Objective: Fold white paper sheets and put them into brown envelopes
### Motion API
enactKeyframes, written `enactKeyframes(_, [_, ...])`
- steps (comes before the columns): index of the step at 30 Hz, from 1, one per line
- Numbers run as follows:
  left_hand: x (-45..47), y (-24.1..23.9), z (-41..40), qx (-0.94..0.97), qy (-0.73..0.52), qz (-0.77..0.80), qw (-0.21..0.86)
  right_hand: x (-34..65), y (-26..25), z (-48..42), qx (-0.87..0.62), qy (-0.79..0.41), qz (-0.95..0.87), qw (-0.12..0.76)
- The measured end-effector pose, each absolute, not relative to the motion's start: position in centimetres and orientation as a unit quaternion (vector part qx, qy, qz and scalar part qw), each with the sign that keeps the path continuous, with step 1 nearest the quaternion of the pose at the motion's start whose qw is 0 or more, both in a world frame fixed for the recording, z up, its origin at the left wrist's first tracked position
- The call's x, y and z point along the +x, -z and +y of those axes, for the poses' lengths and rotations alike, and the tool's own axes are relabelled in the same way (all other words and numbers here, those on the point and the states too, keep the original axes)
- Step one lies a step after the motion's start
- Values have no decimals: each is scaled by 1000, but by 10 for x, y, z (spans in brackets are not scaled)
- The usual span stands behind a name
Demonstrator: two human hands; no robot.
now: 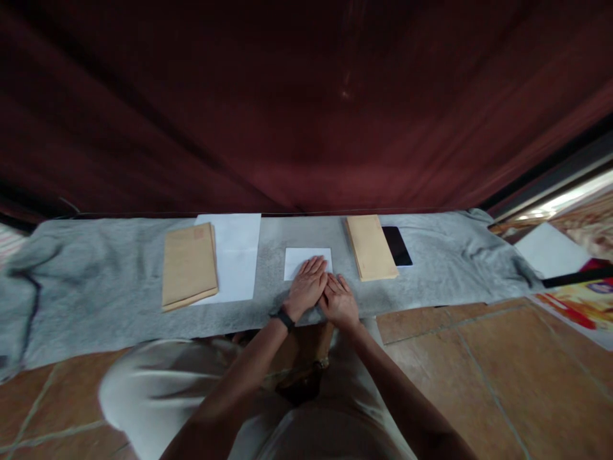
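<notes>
A small white sheet of paper (pixel 293 263), perhaps folded, lies in the middle of the grey cloth. My left hand (pixel 308 286) rests flat on its right part, fingers stretched out, with a dark band round the wrist. Close beside it, my right hand (pixel 341 300) lies with fingers extended at the paper's lower right corner, its fingertips meeting the left hand. Part of the paper is hidden under the hands. To the left sits a stack of brown envelopes (pixel 188 265), overlapping larger white sheets (pixel 237 255). Another stack of tan envelopes (pixel 372 248) lies to the right.
A dark phone or tablet (pixel 397 246) is partly under the right stack. The grey cloth (pixel 445 268) covers a long, narrow surface against a dark red panel (pixel 306 128). Tiled floor (pixel 431 358) shows in front. A white object (pixel 550 250) and a colourful package (pixel 584 303) lie far right.
</notes>
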State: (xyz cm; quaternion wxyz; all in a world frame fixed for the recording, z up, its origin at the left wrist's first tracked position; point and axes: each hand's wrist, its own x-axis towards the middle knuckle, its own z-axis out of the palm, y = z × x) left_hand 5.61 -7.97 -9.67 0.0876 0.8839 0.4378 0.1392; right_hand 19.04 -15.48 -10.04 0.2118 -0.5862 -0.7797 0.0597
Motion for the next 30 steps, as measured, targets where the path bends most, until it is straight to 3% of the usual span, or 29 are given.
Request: enactKeyframes(30, [-5,109,-106,779,-164,605,26,188,100,-155,-587,-54,-773,235])
